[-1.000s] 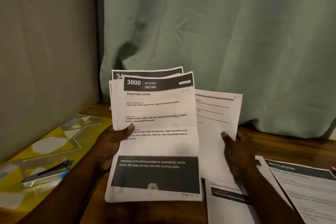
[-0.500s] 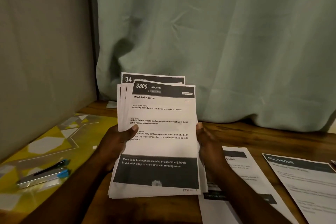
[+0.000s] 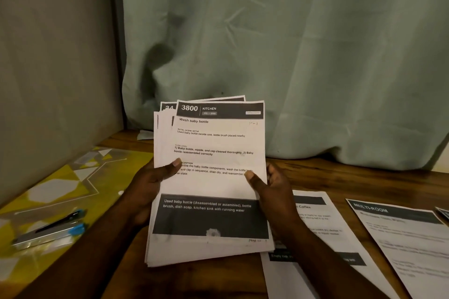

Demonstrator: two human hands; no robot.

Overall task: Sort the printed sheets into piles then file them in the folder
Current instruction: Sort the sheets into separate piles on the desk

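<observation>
Thick stack of white printed sheets, top page headed "3800 KITCHEN", held tilted above the brown wooden table. Left hand grips its left edge, thumb on the page; right hand grips the right edge likewise. Two separate printed sheets lie flat to the right: one headed "Coffee", one "MULTI-ROOM". Yellow patterned folder lies left.

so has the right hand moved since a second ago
Yes. The right hand moved left, from over the coffee sheet lying on the table to the right edge of the stack, which it now grips.
</observation>
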